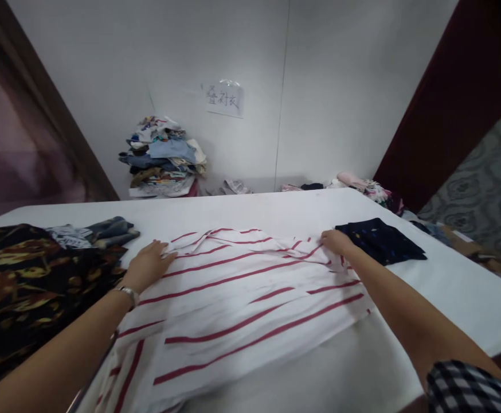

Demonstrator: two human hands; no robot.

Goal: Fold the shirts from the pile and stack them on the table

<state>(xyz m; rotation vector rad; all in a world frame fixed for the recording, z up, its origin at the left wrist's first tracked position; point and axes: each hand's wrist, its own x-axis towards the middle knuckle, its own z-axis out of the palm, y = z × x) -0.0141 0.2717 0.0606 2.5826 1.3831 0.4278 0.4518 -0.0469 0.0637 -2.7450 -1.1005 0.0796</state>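
At the far left I see a dark patterned cloth [22, 275] heaped on the white table [448, 287]. My left hand [147, 265] lies flat, fingers spread, on the left edge of the white shirt with red stripes [242, 304], which is spread across the table's middle. My right hand [336, 241] pinches its far right edge, just beside a folded dark garment [382, 240]. A clothes pile [164, 158] sits far behind.

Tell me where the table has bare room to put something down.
Bare white table lies behind the striped shirt, up to the far edge, and right of the dark folded cloth. The left side is crowded by the flowered fabric.
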